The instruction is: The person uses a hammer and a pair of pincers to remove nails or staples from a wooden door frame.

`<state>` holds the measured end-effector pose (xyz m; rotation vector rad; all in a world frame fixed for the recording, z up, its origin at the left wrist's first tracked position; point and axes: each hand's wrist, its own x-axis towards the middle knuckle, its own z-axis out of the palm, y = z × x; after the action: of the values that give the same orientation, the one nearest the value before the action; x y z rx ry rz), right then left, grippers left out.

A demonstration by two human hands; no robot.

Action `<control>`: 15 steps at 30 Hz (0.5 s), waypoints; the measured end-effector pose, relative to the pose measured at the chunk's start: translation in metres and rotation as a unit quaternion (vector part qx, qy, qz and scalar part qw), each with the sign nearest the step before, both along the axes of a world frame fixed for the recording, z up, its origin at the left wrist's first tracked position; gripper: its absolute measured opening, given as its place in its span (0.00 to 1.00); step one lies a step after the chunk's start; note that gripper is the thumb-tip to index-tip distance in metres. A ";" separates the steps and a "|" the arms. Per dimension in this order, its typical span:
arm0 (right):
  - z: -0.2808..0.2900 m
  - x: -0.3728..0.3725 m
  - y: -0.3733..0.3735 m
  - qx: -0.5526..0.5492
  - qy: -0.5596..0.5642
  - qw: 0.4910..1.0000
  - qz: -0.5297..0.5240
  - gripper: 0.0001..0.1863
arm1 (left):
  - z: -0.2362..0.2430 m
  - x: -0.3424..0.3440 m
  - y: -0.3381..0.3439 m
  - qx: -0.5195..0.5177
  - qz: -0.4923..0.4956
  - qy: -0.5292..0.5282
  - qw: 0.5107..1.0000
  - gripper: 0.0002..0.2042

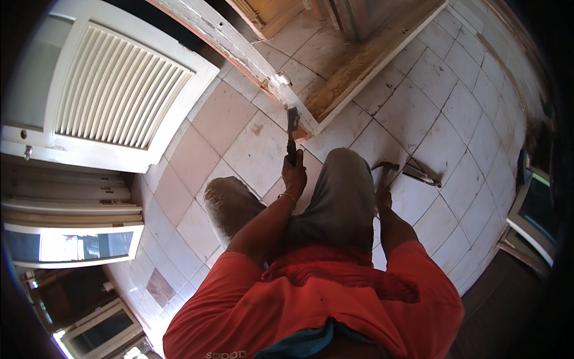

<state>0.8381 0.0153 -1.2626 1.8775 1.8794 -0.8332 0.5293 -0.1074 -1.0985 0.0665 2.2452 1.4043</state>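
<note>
Two bare hands belong to a person seen from above, seated or crouching on a floor of pale square tiles (251,149), wearing an orange shirt and grey trousers.

The left hand (294,173) reaches forward between the knees, with a thin bracelet at the wrist. Its fingers are wrapped tightly together around the handle of a dark chisel-like tool (292,134), which stands nearly upright in the view. The tool's upper end meets the lower corner of a long wooden door frame (239,45) lying on the tiles. This frame is whitish with worn paint and runs diagonally from the top centre down toward the hand. A small white fitting (281,78) sits on the frame just above the tool's tip.

The right hand (383,190) is lower and to the right, beside the right knee, and partly hidden by the leg. It grips the handle of a hammer (385,169), whose head points up and to the left; whether the fingers are fully curled I cannot tell. Just beside the hammer, a second metal tool (421,175) lies flat on the tiles.

At upper left, a white louvred door (119,90) lies or leans near the wall. A dark framed panel (535,209) stands at the right edge.
</note>
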 end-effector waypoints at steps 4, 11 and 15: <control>0.025 -0.007 0.011 -0.054 0.002 0.997 0.054 0.31 | -0.004 0.005 -0.012 -0.003 0.014 -0.078 0.997 0.22; 0.005 -0.008 0.024 -0.063 -0.022 0.991 0.118 0.39 | -0.030 -0.008 -0.011 -0.016 -0.032 -0.016 0.999 0.24; 0.002 -0.008 0.023 -0.053 -0.025 0.992 0.116 0.40 | -0.036 -0.018 -0.010 0.049 -0.061 -0.102 0.992 0.24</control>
<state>0.8305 0.0387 -1.2606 1.5660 1.9376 -0.7846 0.5112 -0.1177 -1.1347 0.0884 1.9721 1.3897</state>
